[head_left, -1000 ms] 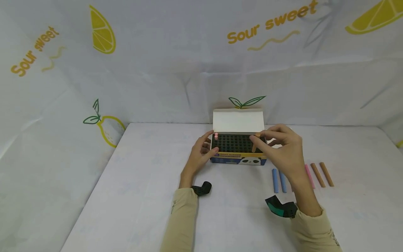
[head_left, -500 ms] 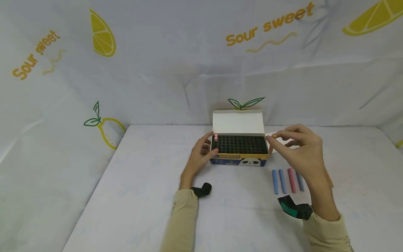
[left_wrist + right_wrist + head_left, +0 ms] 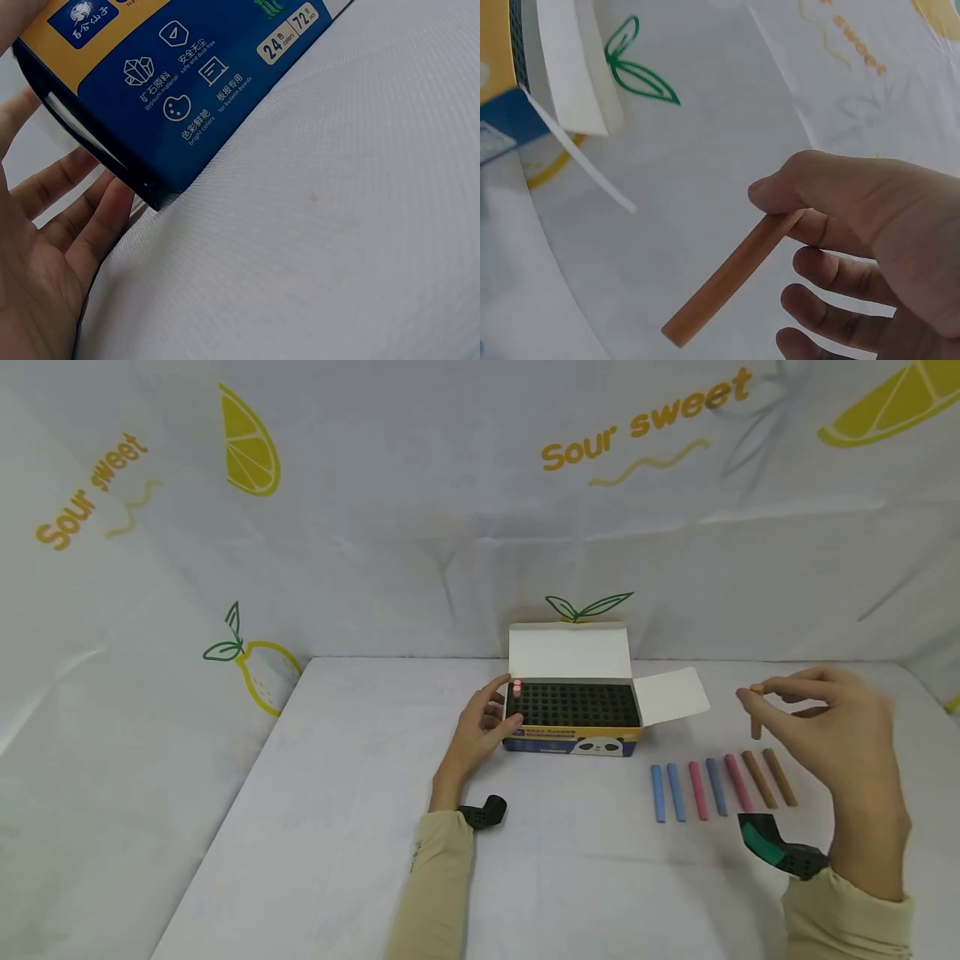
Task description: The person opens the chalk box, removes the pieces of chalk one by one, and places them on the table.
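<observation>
A blue and yellow chalk box (image 3: 555,743) with a panda print sits on the table, its white lid (image 3: 570,650) raised. Inside, a black holder with rows of holes bears a few pink chalk ends (image 3: 517,690) at its back left corner. My left hand (image 3: 476,727) holds the box's left end, thumb at the front edge and fingers round the side. Off to the right of the box, my right hand (image 3: 836,727) pinches an orange-brown chalk stick (image 3: 731,281) by its top between thumb and index finger. The stick hangs down in the air.
On the table at the right lies a row of chalk sticks: several blue and pink ones (image 3: 697,790), then two brown ones (image 3: 761,780) at its right end. A white side flap (image 3: 671,696) sticks out from the box. Behind stands a lemon-printed cloth (image 3: 405,527).
My right hand has lifted the orange-brown chalk stick out over the box's right end and carried it rightward, past the side flap. My left hand has stayed on the box.
</observation>
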Demonstrator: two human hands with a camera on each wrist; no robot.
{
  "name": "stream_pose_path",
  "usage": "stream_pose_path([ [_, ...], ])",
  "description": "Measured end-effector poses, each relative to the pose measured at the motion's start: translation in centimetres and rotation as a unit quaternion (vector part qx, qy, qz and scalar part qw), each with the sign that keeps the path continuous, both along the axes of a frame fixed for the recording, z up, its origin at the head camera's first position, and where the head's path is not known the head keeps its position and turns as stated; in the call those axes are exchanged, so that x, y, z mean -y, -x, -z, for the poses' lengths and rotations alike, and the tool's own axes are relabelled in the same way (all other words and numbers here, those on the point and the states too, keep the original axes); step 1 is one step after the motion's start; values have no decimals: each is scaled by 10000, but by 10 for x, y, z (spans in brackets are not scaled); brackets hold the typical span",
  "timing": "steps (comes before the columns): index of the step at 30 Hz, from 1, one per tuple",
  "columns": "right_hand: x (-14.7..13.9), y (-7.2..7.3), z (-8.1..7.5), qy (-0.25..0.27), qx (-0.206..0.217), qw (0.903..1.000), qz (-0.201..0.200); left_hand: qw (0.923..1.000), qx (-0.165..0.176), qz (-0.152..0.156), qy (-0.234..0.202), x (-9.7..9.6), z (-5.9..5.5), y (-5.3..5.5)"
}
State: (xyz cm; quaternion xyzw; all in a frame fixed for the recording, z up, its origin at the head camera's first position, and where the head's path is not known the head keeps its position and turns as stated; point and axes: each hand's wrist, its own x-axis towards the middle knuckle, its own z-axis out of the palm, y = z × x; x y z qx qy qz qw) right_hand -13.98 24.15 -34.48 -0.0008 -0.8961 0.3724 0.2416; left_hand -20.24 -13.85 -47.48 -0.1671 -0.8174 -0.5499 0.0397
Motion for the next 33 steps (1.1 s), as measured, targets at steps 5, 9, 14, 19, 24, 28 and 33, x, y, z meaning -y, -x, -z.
stream_pose_path([
  [5, -41, -5, 7, -420, 1003, 9933, 383, 10000, -14, -4, -16, 0, 0, 1],
  [9, -62, -5, 19, -883, 1665, 9806, 541, 10000, -52, -8, -15, 0, 0, 1],
  [14, -79, -5, 34, -983, 2775, 9539, 575, 10000, -4, 0, -17, 0, 0, 0],
  [19, -90, -1, 49, -716, 3428, 9334, 780, 10000, -23, 7, -12, -1, 0, 1],
  [24, -91, 3, 59, -445, 3585, 9280, 910, 10000, -53, 35, -19, -1, 1, 2],
  [28, -83, 3, 64, -145, 3470, 9316, 1077, 10000, -9, 19, -18, -1, 2, 3],
  [33, -75, 4, 69, 76, 3624, 9243, 1196, 10000, 23, -2, -18, 0, 2, 1],
])
